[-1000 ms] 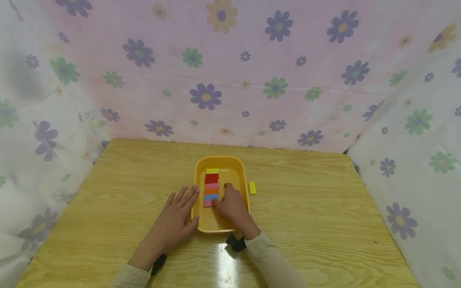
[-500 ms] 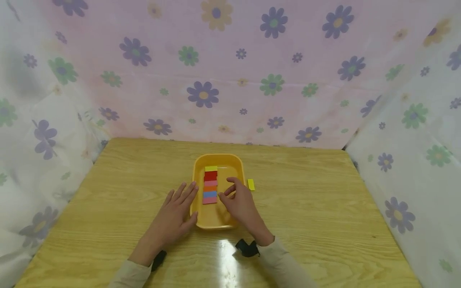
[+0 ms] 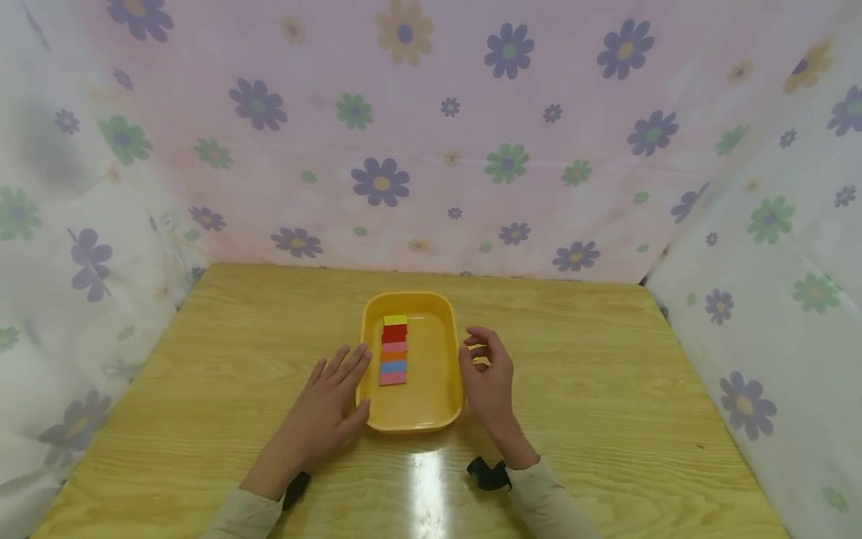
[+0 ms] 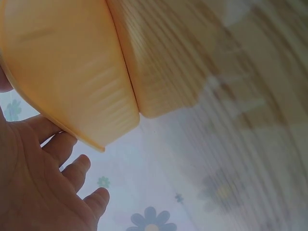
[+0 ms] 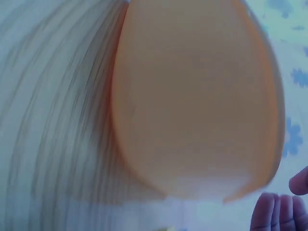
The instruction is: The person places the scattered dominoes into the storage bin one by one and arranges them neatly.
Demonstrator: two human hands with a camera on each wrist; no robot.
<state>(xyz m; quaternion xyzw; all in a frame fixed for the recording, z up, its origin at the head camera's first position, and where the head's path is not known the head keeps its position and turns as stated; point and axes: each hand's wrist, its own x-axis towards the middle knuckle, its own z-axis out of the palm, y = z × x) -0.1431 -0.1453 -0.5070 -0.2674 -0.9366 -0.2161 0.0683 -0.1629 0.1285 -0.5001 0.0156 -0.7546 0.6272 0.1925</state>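
Note:
A yellow plastic tray [image 3: 434,389] stands on the wooden table. Along its left side lies a column of several small rectangular blocks [image 3: 393,348], coloured yellow, red, pink, orange, blue and pink. My left hand [image 3: 326,408] rests on the tray's left rim with its fingers spread; the left wrist view shows fingers [image 4: 60,147] touching that rim from outside. Just past the right rim, my right hand [image 3: 490,378] hovers with loosely bent fingers, thumb and forefinger apart. A loose yellow block [image 3: 478,358] shows in part between those fingers, the rest hidden behind them.
The table [image 3: 606,397] reaches out on both sides of the tray. Flower-printed cloth [image 3: 431,135] closes off the back and both sides. A dark band [image 3: 488,475] sits at my right wrist, near the sleeve.
My right hand has left the block column inside the tray and moved right, over the rim, to the loose yellow block. The left hand stays at the left rim.

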